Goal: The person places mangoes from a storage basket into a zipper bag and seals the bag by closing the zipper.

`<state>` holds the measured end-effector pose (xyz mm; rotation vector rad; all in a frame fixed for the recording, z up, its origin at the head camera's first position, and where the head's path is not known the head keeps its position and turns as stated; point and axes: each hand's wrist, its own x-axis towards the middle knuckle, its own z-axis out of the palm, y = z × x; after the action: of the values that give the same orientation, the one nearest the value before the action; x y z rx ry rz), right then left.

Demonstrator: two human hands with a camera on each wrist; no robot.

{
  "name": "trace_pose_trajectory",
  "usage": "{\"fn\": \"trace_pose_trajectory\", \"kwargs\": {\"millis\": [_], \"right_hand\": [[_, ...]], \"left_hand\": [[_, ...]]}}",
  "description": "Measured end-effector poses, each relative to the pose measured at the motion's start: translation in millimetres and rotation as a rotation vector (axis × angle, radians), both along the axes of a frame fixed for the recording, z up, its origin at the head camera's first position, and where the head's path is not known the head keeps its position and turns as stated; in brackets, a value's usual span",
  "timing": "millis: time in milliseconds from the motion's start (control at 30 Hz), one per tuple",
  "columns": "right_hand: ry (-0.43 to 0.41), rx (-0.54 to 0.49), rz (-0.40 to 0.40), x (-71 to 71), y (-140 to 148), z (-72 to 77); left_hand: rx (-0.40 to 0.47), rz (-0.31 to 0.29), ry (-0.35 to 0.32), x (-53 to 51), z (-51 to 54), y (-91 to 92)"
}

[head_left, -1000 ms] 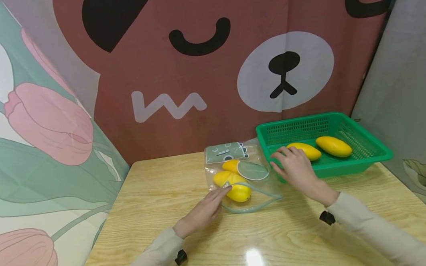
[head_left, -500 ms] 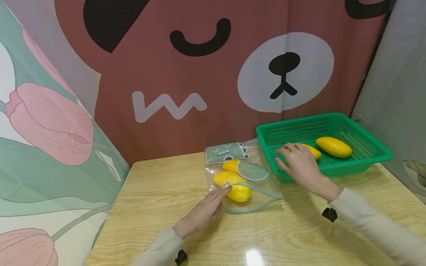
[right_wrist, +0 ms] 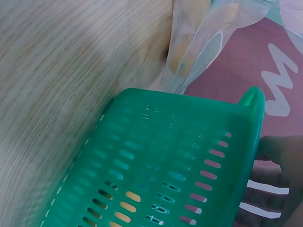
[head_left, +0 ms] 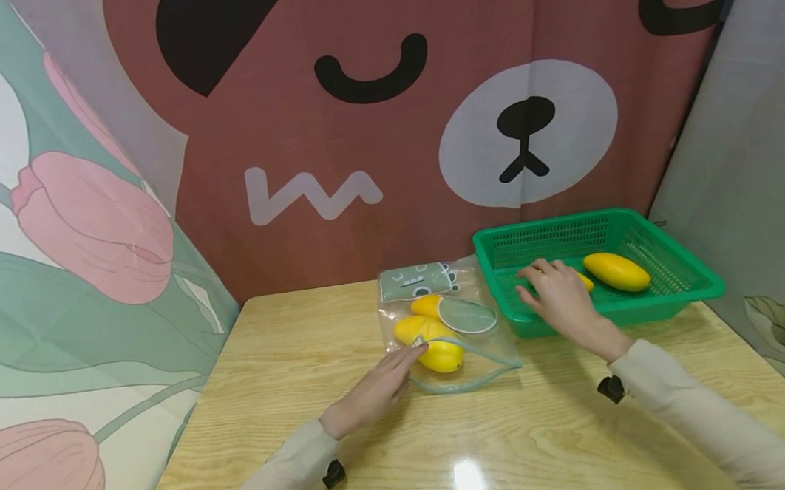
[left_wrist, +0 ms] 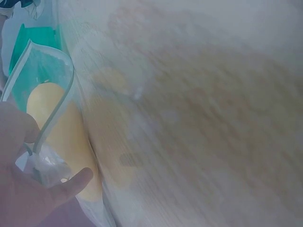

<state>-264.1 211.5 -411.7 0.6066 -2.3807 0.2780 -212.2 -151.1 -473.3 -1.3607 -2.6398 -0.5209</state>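
Took the green basket [head_left: 545, 241] as reference, sides as the person faced it. The right hand [head_left: 557, 301] hung over its left half, by far the nearer hand to the near mango [head_left: 585, 281], which lay in the basket right under those fingers. Its long axis slanted, left end toward the basket's back, right end toward its front; the hand reached over the front rim on a slant not far from the fruit's own, and that alignment looked to me what counted. Thumb stood apart from bent fingers (tips hidden, so whether they gripped or touched the fruit I could not tell). A second mango [head_left: 617, 272] lay just right of it, similarly slanted. Just left of the basket, a clear bag [head_left: 468, 315] rested on the table [head_left: 291, 339], mouth gaping toward the person, yellow fruits [head_left: 441, 355] inside. The left hand [head_left: 376, 388], well apart from the basket, held the bag's mouth edge.
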Motion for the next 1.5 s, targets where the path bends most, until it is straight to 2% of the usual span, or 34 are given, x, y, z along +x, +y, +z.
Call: {"fn": "trace_pose_trajectory", "kwargs": {"millis": [333, 533, 933, 1200, 1500], "right_hand": [[-0.070, -0.011, -0.017, -3.3, 6, 0.4], [-0.105, -0.026, -0.020, -4.8, 8, 0.1], [-0.125, -0.019, -0.050, -9.9, 15, -0.7], [-0.162, -0.022, -0.063, -11.0, 20, 1.5], [-0.283, -0.013, -0.089, -17.3, 28, 2.9]], "left_hand": [[-0.005, 0.009, -0.016, -0.1, 1.2, 0.6], [-0.001, -0.001, 0.006, -1.3, -1.2, 0.2], [-0.021, 0.019, -0.027, -1.0, -2.1, 0.1], [-0.003, -0.004, 0.013, -0.9, -2.3, -0.1], [0.000, -0.003, -0.009, -0.3, -0.6, 0.4]]}}
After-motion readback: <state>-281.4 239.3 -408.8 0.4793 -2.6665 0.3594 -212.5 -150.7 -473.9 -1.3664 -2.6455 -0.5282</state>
